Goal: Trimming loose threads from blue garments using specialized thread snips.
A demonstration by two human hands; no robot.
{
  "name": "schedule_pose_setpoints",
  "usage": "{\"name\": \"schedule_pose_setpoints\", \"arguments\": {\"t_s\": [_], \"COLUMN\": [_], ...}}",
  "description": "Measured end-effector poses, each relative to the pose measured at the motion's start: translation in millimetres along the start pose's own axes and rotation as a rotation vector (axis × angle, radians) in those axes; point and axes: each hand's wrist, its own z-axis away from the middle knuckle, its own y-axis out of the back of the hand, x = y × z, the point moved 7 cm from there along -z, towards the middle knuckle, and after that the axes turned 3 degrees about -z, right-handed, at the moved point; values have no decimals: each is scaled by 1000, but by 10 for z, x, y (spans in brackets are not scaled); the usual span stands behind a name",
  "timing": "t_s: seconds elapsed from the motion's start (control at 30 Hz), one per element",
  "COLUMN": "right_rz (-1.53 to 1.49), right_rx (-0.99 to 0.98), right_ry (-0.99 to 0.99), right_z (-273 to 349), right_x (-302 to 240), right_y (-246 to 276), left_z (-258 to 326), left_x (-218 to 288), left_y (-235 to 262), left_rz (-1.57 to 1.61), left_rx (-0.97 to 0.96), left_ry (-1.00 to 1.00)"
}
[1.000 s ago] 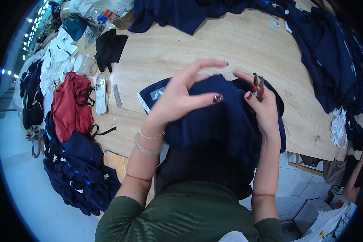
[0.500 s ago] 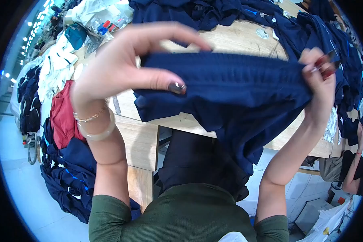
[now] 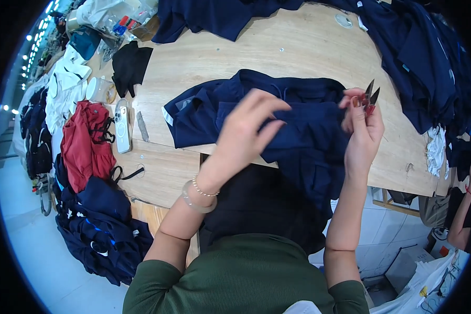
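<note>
A navy garment with a gathered waistband [image 3: 309, 125] lies on the wooden table in front of me, its lower part hanging over the near edge by my lap. My left hand [image 3: 244, 128], slightly blurred, hovers over the middle of the garment with thumb and fingers apart and nothing between them. At the right end of the waistband, my right hand [image 3: 363, 128] is closed around small red-handled thread snips [image 3: 372, 95]. Their dark blades point up and away from me. Whether the right fingers also pinch the cloth, I cannot tell.
Navy garments are heaped along the table's far edge [image 3: 204, 18] and right side [image 3: 413, 68]. To the left are a black glove-like cloth [image 3: 131, 65], a phone [image 3: 122, 128], a red garment [image 3: 86, 144] and white cloth. Another person's arm [image 3: 463, 209] shows at far right.
The garment has come down from being held up in front of me onto the table. My left hand has moved right and toward me; the right hand has shifted left and lower, keeping the snips.
</note>
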Motion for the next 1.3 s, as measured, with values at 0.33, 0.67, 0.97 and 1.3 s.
{"name": "schedule_pose_setpoints", "arguments": {"t_s": [0.33,0.67,0.97,1.3], "right_rz": [-245,-230,-111,363], "right_rx": [-30,-27,-134,-289], "right_ry": [-199,-196,-224,-153], "right_z": [-150,-140,-101,2], "right_x": [1018,1051,934,687], "right_y": [314,316,214,-2], "left_z": [26,-62,-110,-99], "left_x": [-552,-512,-841,-883], "left_y": [-712,-833,-792,-812], "left_rz": [195,14,461,585], "left_rx": [-130,40,101,190], "left_ry": [167,183,529,566]}}
